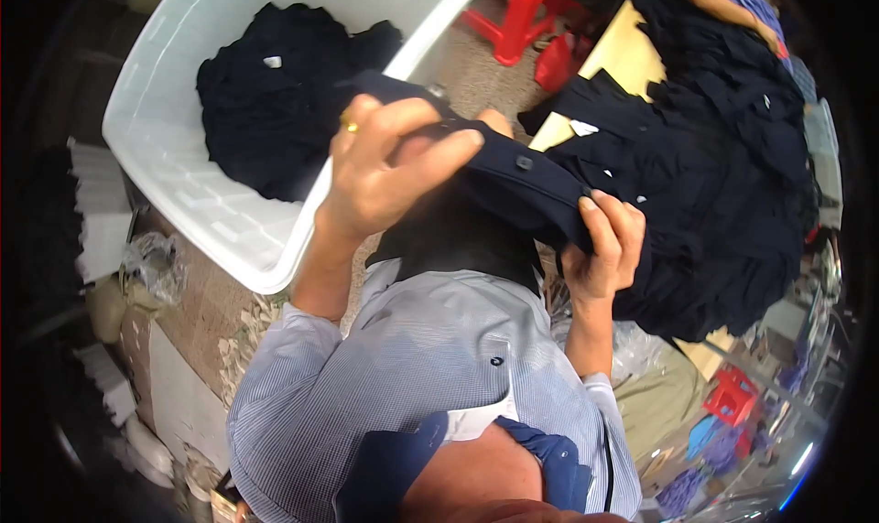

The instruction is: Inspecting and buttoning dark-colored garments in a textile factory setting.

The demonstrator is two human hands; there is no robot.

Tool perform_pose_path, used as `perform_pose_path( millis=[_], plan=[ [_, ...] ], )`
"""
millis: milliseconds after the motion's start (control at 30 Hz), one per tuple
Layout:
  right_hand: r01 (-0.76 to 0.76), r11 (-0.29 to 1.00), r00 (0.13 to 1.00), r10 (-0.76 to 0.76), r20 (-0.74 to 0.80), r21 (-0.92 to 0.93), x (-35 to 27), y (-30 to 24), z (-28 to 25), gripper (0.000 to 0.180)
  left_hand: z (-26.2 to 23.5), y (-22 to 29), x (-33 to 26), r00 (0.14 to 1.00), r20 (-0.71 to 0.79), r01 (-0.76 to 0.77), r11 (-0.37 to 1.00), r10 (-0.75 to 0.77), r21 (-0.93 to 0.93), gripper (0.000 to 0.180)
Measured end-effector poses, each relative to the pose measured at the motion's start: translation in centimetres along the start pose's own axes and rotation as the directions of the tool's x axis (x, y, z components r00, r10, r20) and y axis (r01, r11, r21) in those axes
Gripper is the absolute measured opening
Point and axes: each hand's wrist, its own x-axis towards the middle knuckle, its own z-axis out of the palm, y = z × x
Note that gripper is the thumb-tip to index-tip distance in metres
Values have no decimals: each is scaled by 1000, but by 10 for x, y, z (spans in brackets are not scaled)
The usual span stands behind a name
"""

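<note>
A dark navy garment [526, 180] with a button on its edge band is stretched between my two hands, in front of my body. My left hand [375, 161], with a ring on one finger, holds its upper left part beside the rim of a white plastic bin [215, 239]; the cloth hides some of the fingertips. At the other end my right hand [606, 244] pinches the band between thumb and fingers. Inside the bin lies a heap of dark navy garments [275, 102] with a small white label showing.
On my right, a large pile of dark garments [723, 221] covers much of a pale wooden tabletop [632, 52]. Another person's arm [732, 6] reaches over its far end. A red stool [513, 15] stands beyond the bin. Clear plastic bags [157, 265] lie at left.
</note>
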Motion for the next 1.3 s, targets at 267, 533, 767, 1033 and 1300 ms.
perform_pose_path(
  millis=[267, 533, 767, 1033, 1300],
  plan=[
    [70, 998, 997, -70, -38, 0, 8, -4, 4, 38, 5, -4, -1, 998, -54, 19, 998, -22, -59, 25],
    [46, 999, 998, -45, -37, 23, 1, -3, -6, 54, 13, 3, 2, 997, -76, -16, 999, 12, -47, 26],
    [50, 998, 997, -48, -67, 35, 1, -1, -3, 61, 11, -1, 1, 999, -49, -9, 1000, 8, -30, 23],
    [87, 994, 994, -82, -77, 60, 13, -3, -3, 35, 14, -10, -6, 994, -96, 39, 996, -47, -85, 50],
    [122, 990, 991, -117, -69, 65, 7, -7, 4, 38, 54, 37, -8, 924, 378, 212, 899, -57, -383, 56]
  ],
)
